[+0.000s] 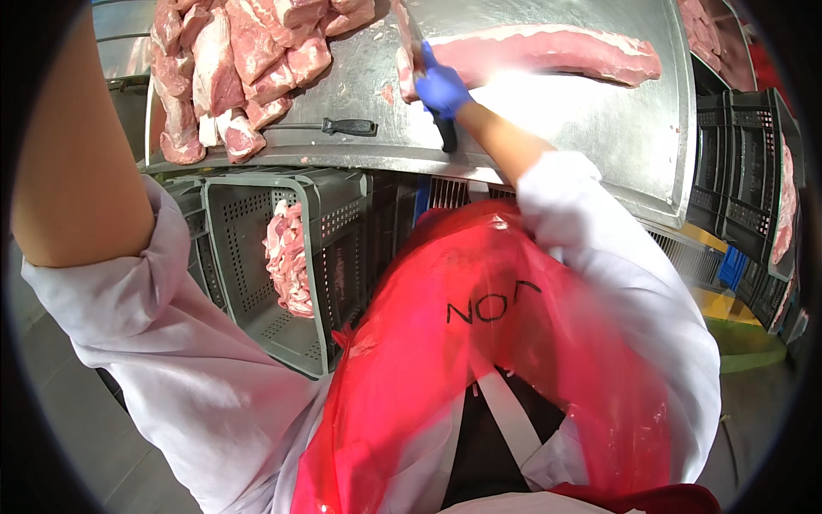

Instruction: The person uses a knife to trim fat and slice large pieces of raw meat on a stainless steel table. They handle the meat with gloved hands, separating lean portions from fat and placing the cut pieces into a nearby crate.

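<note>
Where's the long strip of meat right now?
In the head view, the long strip of meat lies at upper right on the metal table, with the blue-gloved right hand at its left end.

R hand gloved violet-blue; knife in its grip has blk handle. Just R of grip: pork loin, pink w/ whitish fat streak along upper edge. Well L of grip: meat chunks, pink, patched cream. Btw those & grip: sharpening steel, grey rod, blk handle. Under grip: worktop, silver-grey w/ white glare. Below L: grey crate, dotted w/ holes; trimmings pink/white. Below grip: see-thru red apron, blk lettering; white sleeves.
</note>
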A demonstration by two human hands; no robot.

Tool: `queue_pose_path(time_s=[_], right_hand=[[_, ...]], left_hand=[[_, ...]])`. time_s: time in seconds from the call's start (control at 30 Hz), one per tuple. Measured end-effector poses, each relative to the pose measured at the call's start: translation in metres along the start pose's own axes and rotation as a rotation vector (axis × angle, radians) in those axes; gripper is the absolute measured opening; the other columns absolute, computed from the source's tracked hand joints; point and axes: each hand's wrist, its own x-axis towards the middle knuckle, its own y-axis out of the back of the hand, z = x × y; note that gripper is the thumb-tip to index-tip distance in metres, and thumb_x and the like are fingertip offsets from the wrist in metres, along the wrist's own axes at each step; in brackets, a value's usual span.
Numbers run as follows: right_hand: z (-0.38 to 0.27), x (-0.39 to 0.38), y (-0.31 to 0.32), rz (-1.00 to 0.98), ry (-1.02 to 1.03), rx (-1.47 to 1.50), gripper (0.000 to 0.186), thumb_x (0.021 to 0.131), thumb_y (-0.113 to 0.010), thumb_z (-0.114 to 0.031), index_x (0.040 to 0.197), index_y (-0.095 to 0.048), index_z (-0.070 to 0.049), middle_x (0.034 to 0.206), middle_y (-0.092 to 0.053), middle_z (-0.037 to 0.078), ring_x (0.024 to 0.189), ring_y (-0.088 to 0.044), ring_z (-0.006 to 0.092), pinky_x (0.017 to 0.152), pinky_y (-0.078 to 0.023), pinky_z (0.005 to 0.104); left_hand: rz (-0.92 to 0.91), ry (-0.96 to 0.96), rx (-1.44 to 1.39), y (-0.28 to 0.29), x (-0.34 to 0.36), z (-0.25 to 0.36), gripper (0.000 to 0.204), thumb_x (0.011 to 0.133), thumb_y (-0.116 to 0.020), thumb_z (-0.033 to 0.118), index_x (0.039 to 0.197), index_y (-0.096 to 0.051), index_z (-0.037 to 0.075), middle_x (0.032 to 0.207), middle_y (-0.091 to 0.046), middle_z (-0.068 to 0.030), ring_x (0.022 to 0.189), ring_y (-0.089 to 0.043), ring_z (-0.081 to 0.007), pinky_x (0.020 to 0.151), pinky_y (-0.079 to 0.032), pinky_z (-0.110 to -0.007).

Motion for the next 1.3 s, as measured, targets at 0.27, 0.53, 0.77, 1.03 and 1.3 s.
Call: queue_pose_path(time_s=[0.27, 0.53, 0.77, 1.03, 1.3], right_hand=[[0.06, -0.011, -0.049, 0.092, 0.208, -0.127, 0.055, 0.097, -0.049, -0.02, 0.148, -0.037, -0.001, 0.084, -0.071, 0.022, 0.058, -0.067, 0.0333, 0.056, -0.054, 0.0449], [-0.021, -0.096, -0.011, -0.464, 0.107, 0.215, 0.082, 0.092, -0.046, -0.011, 0.163, -0.005, -0.023, 0.074, -0.063, 0.012, 0.05, -0.061, 0.023, 0.049, -0.052, 0.037], [-0.005, -0.152, 0.159, -0.581, 0.176, -0.15, 0.08, 0.092, -0.048, -0.019, 0.163, -0.013, -0.03, 0.079, -0.065, 0.018, 0.07, -0.066, 0.0303, 0.079, -0.052, 0.0446], [0.071, -0.31, 0.294, -0.565, -0.248, -0.007, 0.081, 0.089, -0.051, -0.005, 0.161, -0.024, -0.029, 0.077, -0.064, 0.006, 0.053, -0.059, 0.0131, 0.055, -0.054, 0.0284], [0.08, -0.246, 0.249, -0.397, -0.011, -0.264, 0.075, 0.091, -0.053, -0.011, 0.16, -0.026, -0.025, 0.087, -0.071, 0.013, 0.064, -0.065, 0.0293, 0.07, -0.057, 0.0385]], left_hand=[[0.055, 0.004, 0.043, 0.003, -0.02, 0.015, 0.027, 0.103, -0.045, 0.019, 0.118, -0.057, 0.001, 0.113, -0.062, -0.0108, 0.093, -0.064, -0.0217, 0.089, -0.052, -0.036], [0.133, -0.038, 0.099, -0.009, -0.044, 0.057, 0.03, 0.104, -0.044, 0.021, 0.123, -0.056, 0.001, 0.118, -0.062, -0.0107, 0.097, -0.064, -0.0218, 0.091, -0.052, -0.036], [0.007, -0.24, -0.157, -0.02, -0.009, 0.11, 0.032, 0.106, -0.043, 0.022, 0.127, -0.055, 0.001, 0.122, -0.061, -0.0107, 0.099, -0.064, -0.0219, 0.094, -0.053, -0.036], [0.04, 0.663, 0.448, 0.013, -0.159, -0.179, 0.011, 0.091, -0.069, 0.013, 0.096, -0.06, 0.009, 0.086, -0.059, -0.0005, 0.085, -0.054, -0.0092, 0.075, -0.049, -0.028], [-0.173, 0.328, 1.261, -0.098, -0.201, -0.257, 0.03, 0.083, -0.063, 0.02, 0.108, -0.061, 0.003, 0.108, -0.063, -0.0213, 0.103, -0.06, -0.0396, 0.09, -0.046, -0.052]])
